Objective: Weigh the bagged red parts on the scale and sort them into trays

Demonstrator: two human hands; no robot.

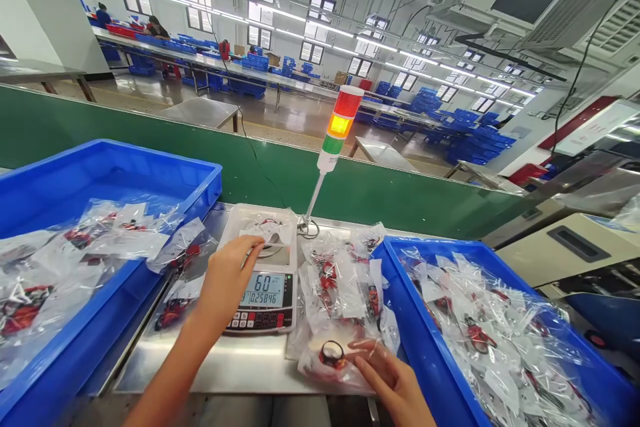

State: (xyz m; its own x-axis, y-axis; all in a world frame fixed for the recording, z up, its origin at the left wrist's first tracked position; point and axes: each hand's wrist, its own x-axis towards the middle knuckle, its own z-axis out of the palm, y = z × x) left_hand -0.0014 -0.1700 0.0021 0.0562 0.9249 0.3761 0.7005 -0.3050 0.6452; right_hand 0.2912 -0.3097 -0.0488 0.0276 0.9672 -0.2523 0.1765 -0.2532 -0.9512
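My left hand (234, 271) reaches over the digital scale (293, 293), with thumb and fingertips pinched on the edge of a clear plastic bag (265, 223) lying on its pan. The scale's display (267, 290) reads 60 on its upper line. My right hand (387, 373) is at the front of the bench, thumb and fingers closed on the edge of a clear bag (323, 363) with a black ring-shaped part and red pieces inside. Behind it lie several similar bags (327, 273) of red and black parts.
A blue bin (200, 190) with bagged parts stands at left; another blue bin (425, 347), full of bags, is at right. Loose bags (187, 253) lie between the left bin and the scale. A signal light (340, 125), lit amber, rises before the green partition (400, 203).
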